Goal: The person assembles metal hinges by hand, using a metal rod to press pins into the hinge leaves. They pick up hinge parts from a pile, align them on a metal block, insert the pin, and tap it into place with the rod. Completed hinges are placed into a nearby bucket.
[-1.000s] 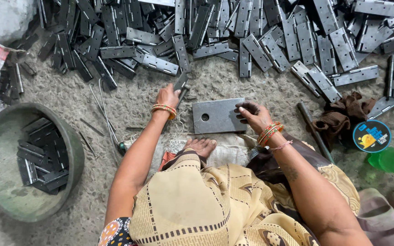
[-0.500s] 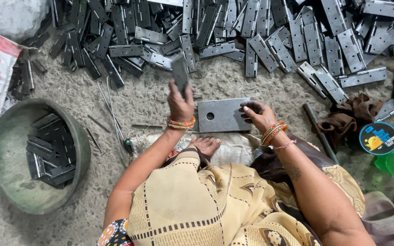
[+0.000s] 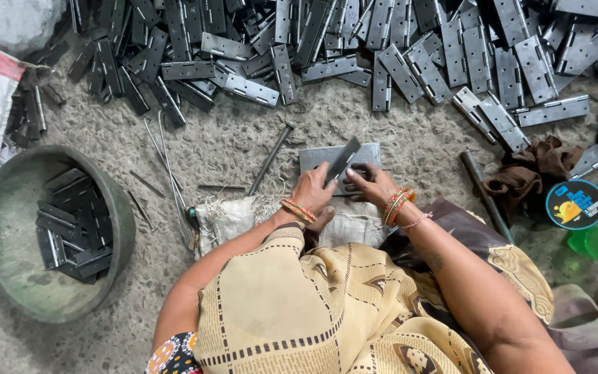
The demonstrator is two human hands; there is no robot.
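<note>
The hinge leaf [image 3: 342,161], a narrow dark metal strip, stands tilted over the grey steel block [image 3: 320,158] just above centre in the head view, its upper end pointing toward one o'clock. The left hand [image 3: 311,190] grips its lower end with fingers curled around it, while the right hand [image 3: 372,185] closes on the strip from three o'clock, fingertips [image 3: 351,174] touching both the strip and the block's top. Both wrists carry bangles. The block sits at the far edge of a pale sack [image 3: 226,216] spread on the gritty floor [image 3: 230,142]. Open floor lies at eleven o'clock of the hands, crossed only by a thin rod [image 3: 270,159] and a few wires [image 3: 167,176]; beyond it, from ten to two o'clock, a dense heap of hinges [image 3: 410,59] borders the space. A round basin [image 3: 115,215] at nine o'clock holds more dark pieces. At three o'clock lie a dark bar [image 3: 484,194] and a brown rag [image 3: 529,170]. The block's near edge is hidden by the hands, and the person's legs are covered by patterned cloth [image 3: 313,312].
</note>
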